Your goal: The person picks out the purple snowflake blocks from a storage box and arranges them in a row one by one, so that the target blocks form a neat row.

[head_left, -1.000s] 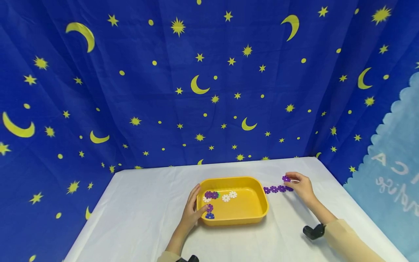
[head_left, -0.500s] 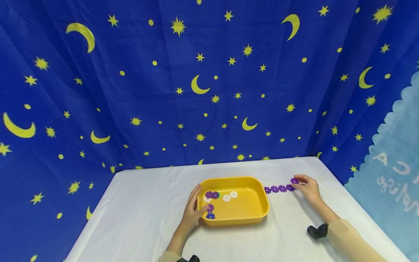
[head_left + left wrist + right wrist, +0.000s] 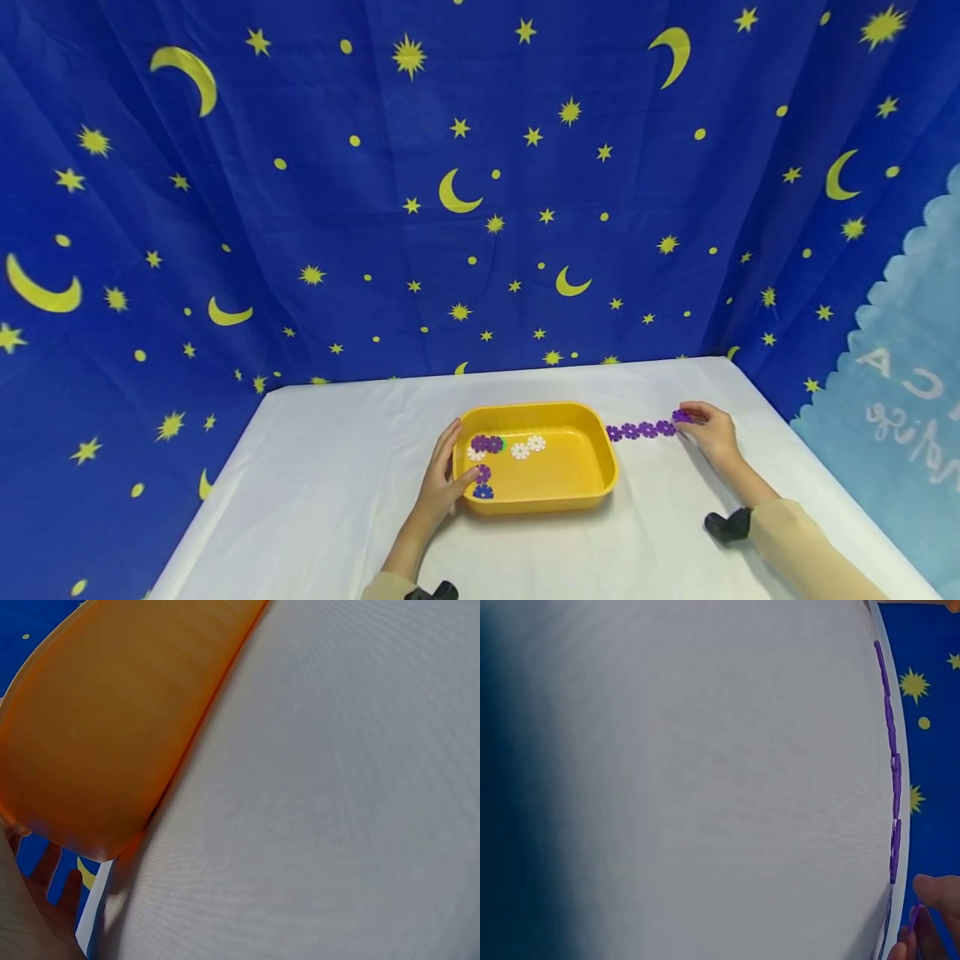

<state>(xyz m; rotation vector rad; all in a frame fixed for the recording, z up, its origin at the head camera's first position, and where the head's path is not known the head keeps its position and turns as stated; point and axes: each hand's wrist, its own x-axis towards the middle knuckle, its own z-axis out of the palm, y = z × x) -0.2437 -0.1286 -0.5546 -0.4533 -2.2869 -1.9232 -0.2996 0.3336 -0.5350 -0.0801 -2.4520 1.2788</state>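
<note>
My left hand (image 3: 437, 482) grips the left end of a yellow tray (image 3: 572, 471), its thumb over the rim and its fingers along the outer wall. In the left wrist view the tray (image 3: 112, 712) fills the upper left. A purple snowflake disc (image 3: 680, 416) is pinched between thumb and fingers of my right hand (image 3: 711, 433). It is at the right end of a row of purple snowflake discs (image 3: 647, 429) on the table. Seen edge-on in the right wrist view, the row (image 3: 889, 731) runs up from near my right hand (image 3: 939, 900). Whether the held disc touches the row is unclear.
Inside the tray lie white discs (image 3: 521, 451), purple discs (image 3: 487, 444), a blue disc (image 3: 483, 492) and a partly covered green one. A white cloth covers the table (image 3: 337, 483). Blue star-patterned cloth (image 3: 360, 208) hangs behind and at the sides.
My right hand has moved right along the row, then lowered the purple disc toward the row's right end. The left hand and tray stay in place.
</note>
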